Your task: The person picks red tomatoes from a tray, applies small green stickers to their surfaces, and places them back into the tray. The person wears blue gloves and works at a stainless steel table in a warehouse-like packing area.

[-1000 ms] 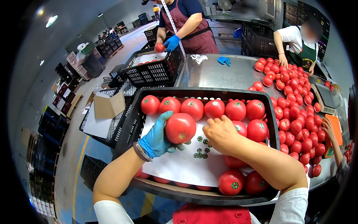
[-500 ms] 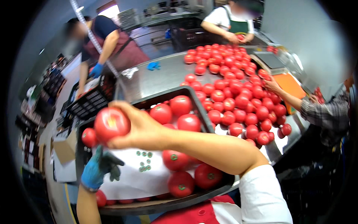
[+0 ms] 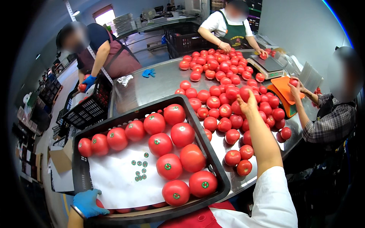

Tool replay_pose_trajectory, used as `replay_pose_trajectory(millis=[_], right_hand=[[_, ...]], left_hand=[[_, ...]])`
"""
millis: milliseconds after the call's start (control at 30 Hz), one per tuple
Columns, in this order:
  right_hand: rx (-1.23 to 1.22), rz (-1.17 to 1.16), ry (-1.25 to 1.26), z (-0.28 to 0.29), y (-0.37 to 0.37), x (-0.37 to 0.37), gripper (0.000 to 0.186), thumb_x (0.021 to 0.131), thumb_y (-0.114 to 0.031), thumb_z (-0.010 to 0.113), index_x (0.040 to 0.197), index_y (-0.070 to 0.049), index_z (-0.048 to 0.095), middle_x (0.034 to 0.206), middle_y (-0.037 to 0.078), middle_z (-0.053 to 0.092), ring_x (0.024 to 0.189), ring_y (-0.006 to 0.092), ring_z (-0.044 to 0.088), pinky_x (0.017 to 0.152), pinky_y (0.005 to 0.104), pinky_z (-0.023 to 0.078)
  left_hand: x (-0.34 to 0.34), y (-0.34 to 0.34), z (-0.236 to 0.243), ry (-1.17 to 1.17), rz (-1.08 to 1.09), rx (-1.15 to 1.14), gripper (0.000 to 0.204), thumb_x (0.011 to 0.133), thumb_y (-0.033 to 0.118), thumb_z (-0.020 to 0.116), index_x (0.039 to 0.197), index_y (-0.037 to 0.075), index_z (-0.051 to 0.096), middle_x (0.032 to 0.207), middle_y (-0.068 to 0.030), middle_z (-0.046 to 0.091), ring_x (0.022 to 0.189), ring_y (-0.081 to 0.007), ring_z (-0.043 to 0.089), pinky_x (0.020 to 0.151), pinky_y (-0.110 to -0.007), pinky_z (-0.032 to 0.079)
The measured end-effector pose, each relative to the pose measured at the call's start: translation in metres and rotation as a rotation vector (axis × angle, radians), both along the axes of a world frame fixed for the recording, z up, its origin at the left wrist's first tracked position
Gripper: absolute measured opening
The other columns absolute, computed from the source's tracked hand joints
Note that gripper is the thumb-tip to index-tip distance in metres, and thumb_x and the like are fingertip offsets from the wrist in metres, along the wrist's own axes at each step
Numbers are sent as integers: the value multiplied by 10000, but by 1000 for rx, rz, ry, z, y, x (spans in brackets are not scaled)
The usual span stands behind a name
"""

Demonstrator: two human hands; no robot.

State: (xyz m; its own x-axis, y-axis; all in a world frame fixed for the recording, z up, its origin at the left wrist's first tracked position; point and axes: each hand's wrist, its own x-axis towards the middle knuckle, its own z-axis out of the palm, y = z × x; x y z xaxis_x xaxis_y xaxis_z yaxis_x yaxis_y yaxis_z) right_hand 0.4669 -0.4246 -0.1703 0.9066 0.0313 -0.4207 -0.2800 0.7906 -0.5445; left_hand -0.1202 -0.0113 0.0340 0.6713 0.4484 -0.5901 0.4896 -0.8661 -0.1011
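My right hand (image 3: pixel 247 102) reaches into the loose pile of tomatoes (image 3: pixel 223 123) on the steel table, its fingers round a red tomato (image 3: pixel 245 92). At the near left corner of a black crate (image 3: pixel 222 173), my blue-gloved left hand (image 3: pixel 88 202) grips the rim. Inside, large tomatoes (image 3: pixel 167 166), several with green stickers, line the back and right side over white paper (image 3: pixel 110 174). Small round green stickers (image 3: pixel 139 163) lie on the middle of that paper.
A co-worker in maroon (image 3: pixel 114 60) handles tomatoes at a slatted crate (image 3: pixel 81 110); one in a green apron (image 3: pixel 230 28) stands behind the pile, another in plaid (image 3: pixel 323 129) at the right, beside a scale (image 3: pixel 266 66) and orange tray (image 3: pixel 283 89). A blue glove (image 3: pixel 148 73) and white cloth (image 3: pixel 124 79) lie on the table.
The view has swung right. My right hand has gone from over the crate to the pile, a tomato in its fingers. My left hand has dropped from holding a tomato to the crate's rim.
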Motion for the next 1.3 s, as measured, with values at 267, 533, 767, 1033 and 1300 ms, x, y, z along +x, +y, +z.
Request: replay_pose_trajectory(millis=[267,533,767,1033,1300], right_hand=[[-184,488,-512,154,106,-116,283,884,-278,614,1079,-83,550,970,75,636,887,205,647,637,293,503],[-511,1112,-1554,203,233,-297,441,824,-222,688,1181,-17,528,1026,129,593,941,251,616,755,335,497],[-761,1022,-1694,172,258,-339,475,779,-134,697,1215,-109,510,1146,145,527,982,355,567,807,419,476],[-761,775,-1864,158,262,-340,363,739,-77,722,1075,-111,590,1016,98,539,919,284,576,762,389,491],[-835,642,-2191,162,261,-341,239,746,-82,664,977,-131,626,963,74,536,895,253,543,736,364,438]], left_hand=[[-9,20,2,-173,95,-274,673,614,376,788,1109,-14,552,1038,-171,598,953,-289,595,855,-356,485],[76,-16,-5,-1121,955,-1446,367,888,292,549,1155,39,549,1085,-100,615,933,-220,632,766,-371,556],[98,-14,-42,-1182,976,-1515,523,930,496,441,1302,131,409,1136,-96,593,931,-240,644,689,-417,579],[101,-19,-49,-1148,1016,-1449,603,885,620,450,1254,144,480,1083,-64,615,892,-209,646,701,-381,559],[103,-25,-49,-1084,994,-1314,532,865,630,487,1098,162,587,864,-15,648,695,-143,626,467,-279,456]])
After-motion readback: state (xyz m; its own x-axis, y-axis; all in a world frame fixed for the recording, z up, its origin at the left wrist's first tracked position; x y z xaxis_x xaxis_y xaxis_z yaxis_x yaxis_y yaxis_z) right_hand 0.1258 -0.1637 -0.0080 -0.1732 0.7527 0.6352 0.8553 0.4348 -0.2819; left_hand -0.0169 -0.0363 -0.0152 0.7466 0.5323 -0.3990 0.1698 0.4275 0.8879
